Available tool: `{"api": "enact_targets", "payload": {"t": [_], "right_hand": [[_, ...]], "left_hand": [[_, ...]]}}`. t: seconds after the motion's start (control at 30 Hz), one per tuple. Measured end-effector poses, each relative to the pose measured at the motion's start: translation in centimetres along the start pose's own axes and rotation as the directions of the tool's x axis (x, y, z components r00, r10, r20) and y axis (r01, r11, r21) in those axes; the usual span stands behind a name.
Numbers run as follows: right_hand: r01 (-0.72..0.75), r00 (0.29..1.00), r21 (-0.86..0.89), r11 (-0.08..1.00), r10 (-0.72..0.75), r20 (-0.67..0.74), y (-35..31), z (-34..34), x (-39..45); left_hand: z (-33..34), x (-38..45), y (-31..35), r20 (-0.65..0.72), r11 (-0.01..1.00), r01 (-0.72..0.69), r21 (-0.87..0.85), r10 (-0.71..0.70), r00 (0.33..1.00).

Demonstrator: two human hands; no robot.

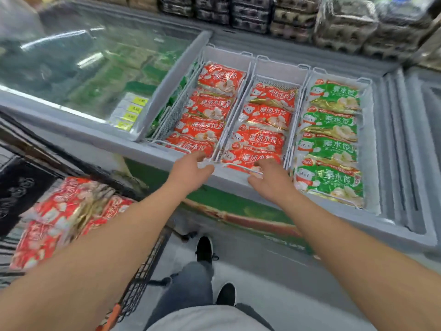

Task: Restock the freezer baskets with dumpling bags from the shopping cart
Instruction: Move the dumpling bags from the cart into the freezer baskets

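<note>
Three white wire baskets sit in the open freezer point(391, 218). The left basket point(167, 120) and the middle basket point(276, 81) hold rows of red dumpling bags point(265, 137). Green dumpling bags point(329, 144) fill the right basket point(368, 96). My left hand point(191, 169) curls its fingers on the front rim where the left and middle baskets meet. My right hand point(270, 179) grips the middle basket's front rim wire. More red dumpling bags point(59, 211) lie piled in the shopping cart point(143, 271) at lower left.
A sliding glass lid point(71, 68) covers the freezer's left half, with yellow price tags point(132, 108) near its edge. Stacked egg cartons point(334, 22) line the shelf behind the freezer. My feet point(205, 249) stand on the floor between cart and freezer.
</note>
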State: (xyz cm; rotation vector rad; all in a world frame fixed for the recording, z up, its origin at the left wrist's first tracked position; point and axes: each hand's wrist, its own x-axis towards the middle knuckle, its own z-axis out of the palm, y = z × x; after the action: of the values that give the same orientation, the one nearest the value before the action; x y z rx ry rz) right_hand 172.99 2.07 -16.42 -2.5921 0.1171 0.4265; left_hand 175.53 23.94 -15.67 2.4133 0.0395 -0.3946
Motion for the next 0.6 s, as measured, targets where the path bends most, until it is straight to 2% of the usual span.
{"api": "enact_targets", "payload": {"t": [0.33,0.6], "right_hand": [[0.178,0.978,0.012,0.984,-0.179,0.108,-8.7,5.1,-3.9],[0.347,0.911,-0.039,0.937,-0.326,0.253,-18.6,12.5,-4.7]], "left_hand": [[-5.0,-9.1,-8.2,-0.135,0.985,0.169,-0.045,-0.174,0.975],[-9.3,-15.0,-18.8,-0.203,0.921,0.339,-0.191,-0.375,0.905]]}}
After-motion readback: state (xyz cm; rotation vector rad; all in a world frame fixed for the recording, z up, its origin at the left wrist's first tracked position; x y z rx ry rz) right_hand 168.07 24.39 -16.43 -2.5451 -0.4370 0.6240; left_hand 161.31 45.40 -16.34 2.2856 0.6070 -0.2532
